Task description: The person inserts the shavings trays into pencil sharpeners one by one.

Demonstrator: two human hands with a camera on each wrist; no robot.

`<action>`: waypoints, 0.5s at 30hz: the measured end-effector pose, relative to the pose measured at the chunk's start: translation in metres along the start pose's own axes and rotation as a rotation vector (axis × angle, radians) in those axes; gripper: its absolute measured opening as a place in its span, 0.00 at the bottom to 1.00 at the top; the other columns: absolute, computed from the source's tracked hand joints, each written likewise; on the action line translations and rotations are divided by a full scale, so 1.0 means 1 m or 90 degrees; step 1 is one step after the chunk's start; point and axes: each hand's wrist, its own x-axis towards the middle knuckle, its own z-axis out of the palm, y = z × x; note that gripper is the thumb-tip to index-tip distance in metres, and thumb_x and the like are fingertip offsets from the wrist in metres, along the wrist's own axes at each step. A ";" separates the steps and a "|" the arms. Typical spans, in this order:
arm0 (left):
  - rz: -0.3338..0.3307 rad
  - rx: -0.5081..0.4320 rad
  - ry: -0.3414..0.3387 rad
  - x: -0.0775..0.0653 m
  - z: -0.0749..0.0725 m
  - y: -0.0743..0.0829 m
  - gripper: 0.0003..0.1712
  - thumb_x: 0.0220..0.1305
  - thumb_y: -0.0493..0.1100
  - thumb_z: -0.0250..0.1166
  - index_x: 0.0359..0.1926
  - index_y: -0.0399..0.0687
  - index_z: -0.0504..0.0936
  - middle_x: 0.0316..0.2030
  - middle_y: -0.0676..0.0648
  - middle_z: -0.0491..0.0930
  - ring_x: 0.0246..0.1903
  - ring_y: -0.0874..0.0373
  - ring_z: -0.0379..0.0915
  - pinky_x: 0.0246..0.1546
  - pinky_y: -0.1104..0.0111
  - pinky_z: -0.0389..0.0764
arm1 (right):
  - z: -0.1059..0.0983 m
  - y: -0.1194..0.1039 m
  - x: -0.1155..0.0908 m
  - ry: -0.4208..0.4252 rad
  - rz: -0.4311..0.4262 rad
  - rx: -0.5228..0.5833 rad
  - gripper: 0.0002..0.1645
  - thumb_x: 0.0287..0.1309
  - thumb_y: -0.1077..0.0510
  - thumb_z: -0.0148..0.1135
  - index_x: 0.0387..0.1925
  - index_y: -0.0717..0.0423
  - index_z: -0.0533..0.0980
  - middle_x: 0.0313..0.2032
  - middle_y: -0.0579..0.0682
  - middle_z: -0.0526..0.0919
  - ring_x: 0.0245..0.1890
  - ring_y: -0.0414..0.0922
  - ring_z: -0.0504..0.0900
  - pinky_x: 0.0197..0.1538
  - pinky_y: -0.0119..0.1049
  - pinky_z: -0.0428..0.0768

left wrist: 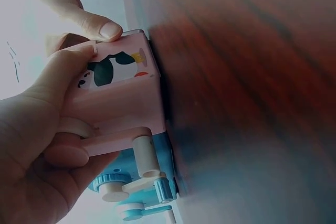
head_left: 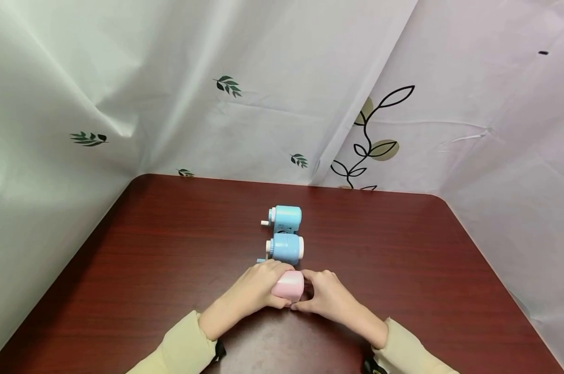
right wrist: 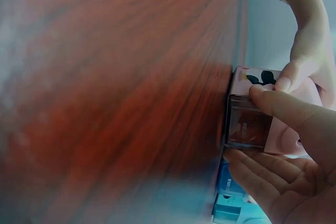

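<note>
A pink hand-crank pencil sharpener (head_left: 289,285) stands on the table near its front, with a bird-like picture on its side. My left hand (left wrist: 44,111) grips its body, the thumb on the pictured side; the pink crank (left wrist: 115,142) points toward the left wrist camera. At the opposite end, my right hand (right wrist: 286,156) holds the sharpener around its clear shavings drawer (right wrist: 249,124), thumb on one side and fingers on the other. Just beyond it stands a blue pencil sharpener (head_left: 285,248), and behind that a lighter turquoise pencil sharpener (head_left: 287,218).
The dark red wood-grain table (head_left: 193,223) has rounded far corners. A white curtain (head_left: 263,130) with leaf prints hangs along the back and sides. The three sharpeners form a row leading away from me, their cranks on the left.
</note>
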 end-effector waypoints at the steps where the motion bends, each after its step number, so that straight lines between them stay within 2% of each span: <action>1: 0.000 0.000 0.000 0.000 0.000 -0.001 0.32 0.37 0.52 0.72 0.46 0.45 0.75 0.37 0.50 0.78 0.37 0.58 0.72 0.35 0.63 0.75 | 0.000 0.000 0.001 0.000 0.003 -0.001 0.26 0.34 0.47 0.74 0.37 0.52 0.77 0.23 0.36 0.77 0.19 0.32 0.66 0.30 0.30 0.71; 9: -0.017 0.001 0.002 -0.001 -0.001 -0.004 0.32 0.39 0.52 0.72 0.48 0.45 0.74 0.39 0.49 0.77 0.38 0.57 0.72 0.36 0.62 0.75 | 0.003 0.003 0.003 -0.014 -0.015 -0.008 0.24 0.38 0.46 0.72 0.38 0.50 0.76 0.19 0.40 0.75 0.18 0.32 0.66 0.28 0.30 0.69; 12: -0.032 0.008 -0.003 -0.003 -0.003 -0.004 0.36 0.43 0.56 0.70 0.52 0.44 0.73 0.43 0.46 0.77 0.40 0.56 0.71 0.37 0.60 0.76 | 0.000 0.004 0.002 -0.024 -0.025 -0.013 0.26 0.40 0.44 0.71 0.42 0.50 0.76 0.24 0.39 0.78 0.20 0.34 0.69 0.30 0.31 0.70; 15: -0.054 0.004 -0.003 -0.005 -0.008 -0.004 0.39 0.45 0.58 0.69 0.55 0.43 0.71 0.46 0.45 0.76 0.43 0.55 0.70 0.40 0.59 0.76 | -0.006 0.007 0.000 -0.029 -0.021 -0.026 0.33 0.40 0.44 0.70 0.49 0.52 0.74 0.35 0.41 0.81 0.29 0.36 0.76 0.36 0.34 0.75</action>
